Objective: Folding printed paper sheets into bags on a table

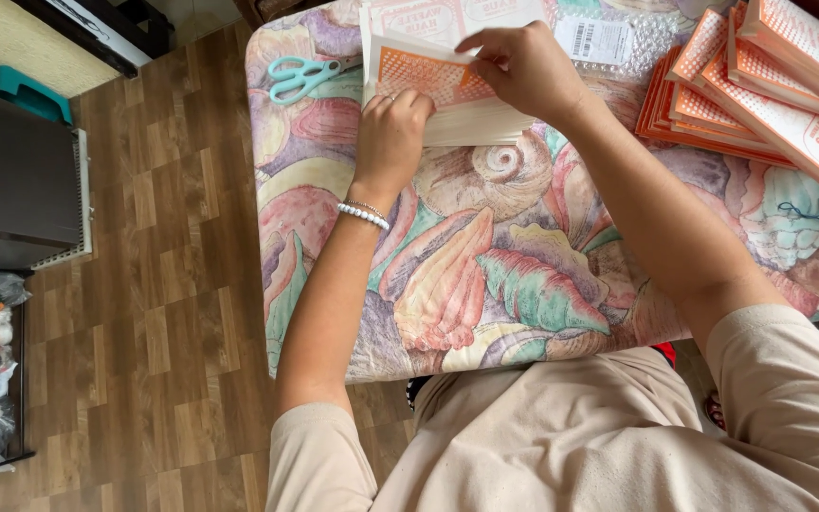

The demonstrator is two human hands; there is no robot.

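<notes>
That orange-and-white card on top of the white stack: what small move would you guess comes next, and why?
Probably lifting or peeling that top card free of the white stack. The right hand pinches the card's right edge while the left hand presses on the stack's near-left side, as if steadying it. A pile of similar orange cards lies to the right, so it may go there.

Wood-pattern plank floor (154, 284); shell-print tablecloth (485, 265); dark cabinet (11, 180) left; teal stool (21, 90).

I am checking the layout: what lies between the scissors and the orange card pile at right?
In the head view, both hands, left and right, on the white paper stack.
</notes>
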